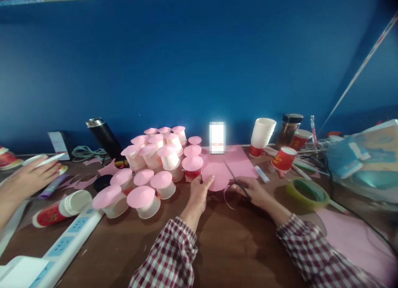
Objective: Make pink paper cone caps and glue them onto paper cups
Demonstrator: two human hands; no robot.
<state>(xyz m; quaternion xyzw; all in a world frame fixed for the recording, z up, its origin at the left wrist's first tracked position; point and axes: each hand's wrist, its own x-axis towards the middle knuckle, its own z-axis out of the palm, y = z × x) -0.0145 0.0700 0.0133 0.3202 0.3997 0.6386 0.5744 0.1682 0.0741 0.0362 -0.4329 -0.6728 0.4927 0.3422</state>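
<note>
A brown table (pixel 236 246) carried a cluster of pink-capped cups (pixel 152 167). Near its middle lay the pink paper disc (pixel 217 176), pinched at its edge by the left hand (pixel 199 194), while the right hand (pixel 253 192) gripped scissors (pixel 236 178) cutting into it

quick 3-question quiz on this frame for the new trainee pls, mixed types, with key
1. True or false: the right hand holds scissors at the pink paper circle.
2. What pinches the circle's lower left edge? A) the left hand B) a co-worker's hand C) nothing
3. Fill in: the upturned cups left of the circle are topped with ____ discs.

Key: 1 true; 2 A; 3 pink
</note>
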